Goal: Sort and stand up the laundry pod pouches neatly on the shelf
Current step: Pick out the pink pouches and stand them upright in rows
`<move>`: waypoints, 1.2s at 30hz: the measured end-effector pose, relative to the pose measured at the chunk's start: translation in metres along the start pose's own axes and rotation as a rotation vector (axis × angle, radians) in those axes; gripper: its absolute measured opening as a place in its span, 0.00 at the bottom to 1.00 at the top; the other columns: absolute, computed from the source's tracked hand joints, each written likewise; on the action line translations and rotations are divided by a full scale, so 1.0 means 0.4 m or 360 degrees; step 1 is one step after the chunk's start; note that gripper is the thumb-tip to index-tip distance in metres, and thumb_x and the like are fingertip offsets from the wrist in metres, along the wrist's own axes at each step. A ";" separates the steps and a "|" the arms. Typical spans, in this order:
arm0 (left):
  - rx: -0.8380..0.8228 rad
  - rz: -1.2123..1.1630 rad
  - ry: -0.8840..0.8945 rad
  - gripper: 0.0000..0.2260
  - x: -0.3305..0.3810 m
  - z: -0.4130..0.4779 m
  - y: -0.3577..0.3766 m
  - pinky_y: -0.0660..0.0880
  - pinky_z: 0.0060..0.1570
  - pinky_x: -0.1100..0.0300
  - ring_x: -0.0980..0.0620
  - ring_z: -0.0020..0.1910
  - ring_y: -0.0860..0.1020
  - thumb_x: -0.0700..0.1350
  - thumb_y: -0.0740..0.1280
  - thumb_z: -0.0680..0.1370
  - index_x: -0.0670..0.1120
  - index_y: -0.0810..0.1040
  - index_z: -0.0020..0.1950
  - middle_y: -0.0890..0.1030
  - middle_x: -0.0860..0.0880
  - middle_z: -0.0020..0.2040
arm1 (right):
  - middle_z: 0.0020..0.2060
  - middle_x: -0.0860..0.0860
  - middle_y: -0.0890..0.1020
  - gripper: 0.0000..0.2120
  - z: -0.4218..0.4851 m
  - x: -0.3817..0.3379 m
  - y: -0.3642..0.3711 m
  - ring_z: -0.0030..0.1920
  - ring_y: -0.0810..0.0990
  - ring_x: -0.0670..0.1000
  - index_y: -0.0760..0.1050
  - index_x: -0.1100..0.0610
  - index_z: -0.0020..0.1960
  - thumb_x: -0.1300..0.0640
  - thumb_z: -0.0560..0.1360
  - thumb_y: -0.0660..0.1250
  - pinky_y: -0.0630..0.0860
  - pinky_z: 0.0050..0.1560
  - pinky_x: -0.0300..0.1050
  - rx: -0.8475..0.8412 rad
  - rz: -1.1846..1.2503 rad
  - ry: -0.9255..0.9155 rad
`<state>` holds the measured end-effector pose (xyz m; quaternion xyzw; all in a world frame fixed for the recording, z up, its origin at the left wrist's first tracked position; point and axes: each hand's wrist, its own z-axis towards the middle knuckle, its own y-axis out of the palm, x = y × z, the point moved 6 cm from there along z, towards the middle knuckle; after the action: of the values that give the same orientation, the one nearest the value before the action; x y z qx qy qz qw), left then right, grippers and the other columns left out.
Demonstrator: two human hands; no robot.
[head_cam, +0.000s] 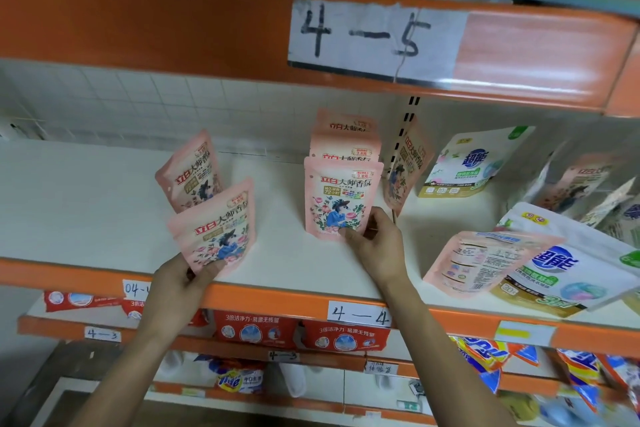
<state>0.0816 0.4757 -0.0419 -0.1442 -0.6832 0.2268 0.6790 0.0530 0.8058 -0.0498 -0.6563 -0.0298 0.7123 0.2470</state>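
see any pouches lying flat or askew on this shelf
Yes. At the right front, a pink laundry pouch lies back-side up, overlapping a white pouch that also lies flat. Behind them, a second pink pouch tilts against the slotted upright instead of standing straight.

A taped paper label (375, 40) on the upper shelf edge (138, 21) reads "4—5", a smaller label (358, 314) below reads "4—4", a lowest label (103, 334) "4—3", a pink pouch (341, 198) shows "立白 大师香氛" and "3.8元", a white pouch (474, 163) "超能", and a red banner (254, 328) "3倍洁净力·易漂无残留".

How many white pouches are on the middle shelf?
2: a standing pouch at the back right, a lying pouch at the front right. More may hide at the blurred right edge.
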 end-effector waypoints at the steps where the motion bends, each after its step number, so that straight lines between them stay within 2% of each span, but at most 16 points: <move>1: -0.0015 -0.0016 -0.0001 0.14 0.000 -0.001 0.002 0.72 0.50 0.58 0.50 0.56 0.78 0.44 0.69 0.76 0.45 0.78 0.62 0.81 0.48 0.58 | 0.47 0.43 0.80 0.16 -0.001 0.000 0.000 0.43 0.77 0.34 0.75 0.57 0.56 0.60 0.70 0.75 0.73 0.40 0.26 0.0001 -0.0007 -0.0002; 4: -0.0050 -0.0084 0.0012 0.11 0.007 -0.006 0.005 0.72 0.48 0.60 0.52 0.54 0.79 0.44 0.70 0.76 0.49 0.80 0.58 0.82 0.52 0.55 | 0.46 0.41 0.80 0.16 -0.006 -0.004 -0.003 0.43 0.78 0.34 0.73 0.53 0.54 0.59 0.70 0.75 0.74 0.40 0.26 -0.0003 -0.0002 0.0009; 7: -0.0091 -0.0192 0.0000 0.09 0.016 -0.013 0.010 0.73 0.45 0.62 0.58 0.51 0.80 0.44 0.70 0.76 0.58 0.79 0.51 0.82 0.62 0.47 | 0.44 0.37 0.79 0.19 -0.013 -0.002 -0.009 0.44 0.79 0.34 0.71 0.51 0.54 0.59 0.69 0.76 0.75 0.42 0.27 -0.0006 0.0037 0.0022; 9: -0.0118 -0.0222 -0.0001 0.09 0.026 -0.017 0.020 0.74 0.44 0.64 0.61 0.48 0.80 0.44 0.70 0.76 0.58 0.79 0.51 0.83 0.66 0.42 | 0.44 0.38 0.80 0.19 -0.017 0.002 -0.016 0.44 0.80 0.36 0.71 0.50 0.53 0.59 0.68 0.77 0.74 0.42 0.28 0.0010 0.0037 0.0037; 13: -0.0204 -0.0294 0.0073 0.10 0.060 -0.025 0.052 0.73 0.46 0.65 0.67 0.48 0.80 0.41 0.70 0.76 0.56 0.80 0.51 0.82 0.69 0.42 | 0.48 0.41 0.78 0.20 -0.037 -0.004 -0.034 0.49 0.77 0.41 0.72 0.52 0.56 0.58 0.68 0.77 0.72 0.48 0.30 0.0095 -0.0009 0.0037; 16: -0.0315 -0.0361 0.0107 0.12 0.082 -0.032 0.089 0.74 0.47 0.63 0.65 0.48 0.81 0.38 0.70 0.75 0.56 0.82 0.48 0.83 0.66 0.44 | 0.46 0.42 0.78 0.15 -0.091 -0.024 -0.061 0.46 0.77 0.43 0.73 0.51 0.53 0.56 0.68 0.72 0.73 0.45 0.38 0.0192 0.0057 -0.0030; 19: -0.0483 -0.0387 0.0161 0.14 0.110 -0.037 0.147 0.76 0.48 0.63 0.60 0.49 0.82 0.38 0.70 0.75 0.58 0.83 0.48 0.85 0.60 0.48 | 0.48 0.46 0.79 0.15 -0.147 -0.048 -0.033 0.45 0.76 0.46 0.74 0.51 0.53 0.55 0.67 0.70 0.71 0.43 0.37 -0.0197 0.0197 -0.0118; 21: -0.0576 -0.0358 0.0203 0.13 0.135 -0.035 0.196 0.76 0.48 0.63 0.60 0.50 0.82 0.38 0.70 0.75 0.58 0.83 0.48 0.84 0.60 0.49 | 0.49 0.40 0.79 0.17 -0.168 -0.060 0.002 0.47 0.77 0.45 0.73 0.50 0.56 0.58 0.70 0.73 0.73 0.44 0.36 -0.0500 0.0215 -0.0044; 22: -0.0616 -0.0326 0.0225 0.13 0.146 -0.031 0.220 0.77 0.48 0.63 0.60 0.50 0.82 0.39 0.71 0.75 0.59 0.82 0.49 0.84 0.60 0.49 | 0.49 0.39 0.80 0.17 -0.170 -0.062 0.012 0.48 0.79 0.44 0.74 0.49 0.58 0.59 0.72 0.73 0.75 0.44 0.35 -0.0570 0.0210 -0.0013; 25: -0.0726 -0.0247 0.0229 0.10 0.165 -0.008 0.279 0.78 0.51 0.59 0.60 0.51 0.82 0.43 0.71 0.75 0.56 0.81 0.54 0.84 0.58 0.51 | 0.53 0.40 0.82 0.15 -0.158 -0.066 0.002 0.50 0.80 0.40 0.75 0.50 0.60 0.60 0.75 0.70 0.75 0.47 0.31 -0.0476 0.0159 -0.0018; 28: -0.0733 -0.0230 0.0238 0.10 0.176 0.018 0.299 0.78 0.53 0.57 0.60 0.52 0.81 0.44 0.72 0.75 0.50 0.81 0.56 0.84 0.56 0.53 | 0.51 0.38 0.81 0.14 -0.146 -0.065 -0.021 0.49 0.79 0.36 0.76 0.50 0.59 0.62 0.75 0.70 0.73 0.46 0.28 -0.0360 0.0115 -0.0060; 30: -0.0732 -0.0202 0.0281 0.11 0.187 0.024 0.305 0.78 0.53 0.58 0.61 0.51 0.81 0.43 0.72 0.74 0.50 0.82 0.56 0.84 0.55 0.53 | 0.51 0.38 0.81 0.14 -0.143 -0.061 -0.027 0.49 0.80 0.37 0.76 0.51 0.58 0.62 0.75 0.70 0.74 0.46 0.28 -0.0319 0.0105 -0.0072; 33: -0.0694 -0.0094 0.0321 0.11 0.195 0.030 0.311 0.79 0.50 0.58 0.59 0.48 0.82 0.44 0.72 0.75 0.48 0.82 0.57 0.84 0.55 0.53 | 0.50 0.43 0.83 0.13 -0.139 -0.056 -0.033 0.49 0.80 0.39 0.78 0.55 0.58 0.62 0.74 0.71 0.75 0.46 0.30 -0.0200 0.0091 -0.0093; 36: -0.0615 -0.0065 0.0349 0.11 0.206 0.038 0.306 0.77 0.44 0.62 0.59 0.45 0.81 0.45 0.72 0.74 0.48 0.81 0.56 0.84 0.54 0.51 | 0.50 0.46 0.83 0.14 -0.133 -0.053 -0.032 0.48 0.81 0.40 0.77 0.55 0.58 0.62 0.73 0.72 0.76 0.46 0.32 -0.0144 0.0117 -0.0071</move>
<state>0.0501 0.6204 -0.0325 -0.2815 -0.6388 0.0608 0.7134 0.1080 0.7937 -0.0331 -0.6513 -0.0432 0.7333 0.1900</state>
